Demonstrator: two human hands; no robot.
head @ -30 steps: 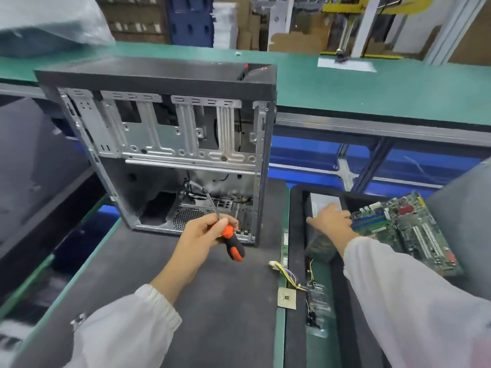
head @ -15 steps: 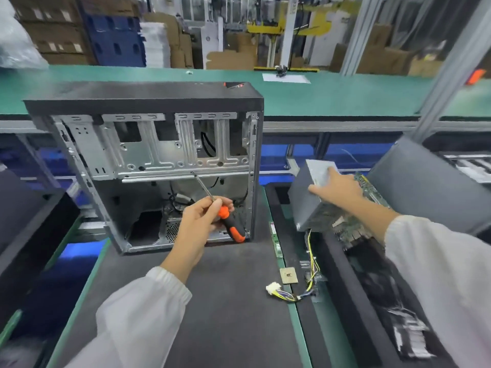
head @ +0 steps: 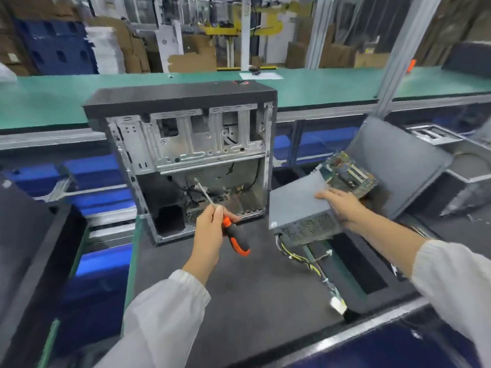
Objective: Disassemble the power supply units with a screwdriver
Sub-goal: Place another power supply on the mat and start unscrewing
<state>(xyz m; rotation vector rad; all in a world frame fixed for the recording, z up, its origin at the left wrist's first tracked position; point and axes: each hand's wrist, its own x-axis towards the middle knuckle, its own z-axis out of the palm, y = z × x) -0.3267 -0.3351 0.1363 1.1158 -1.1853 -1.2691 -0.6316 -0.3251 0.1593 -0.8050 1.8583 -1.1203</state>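
Note:
An open, gutted computer case (head: 186, 144) stands upright on the dark mat. In front of its lower bay my left hand (head: 210, 229) grips an orange and black screwdriver (head: 235, 239), its shaft pointing up into the case. To the right my right hand (head: 340, 205) holds a grey power supply unit (head: 297, 203) lifted off the bench and tilted, fingers over its top edge. Its yellow and black cable bundle (head: 316, 264) hangs down to a white connector on the mat.
A green motherboard (head: 348, 176) lies just behind the power supply, beside a leaning grey side panel (head: 398, 160). A black tray (head: 356, 272) sits under the unit. A green conveyor belt (head: 53, 102) runs behind the case. Blue bins sit below at left.
My right hand has raised the power supply out of the tray and swung it toward the case. My left hand has kept hold of the screwdriver. The camera has shifted right.

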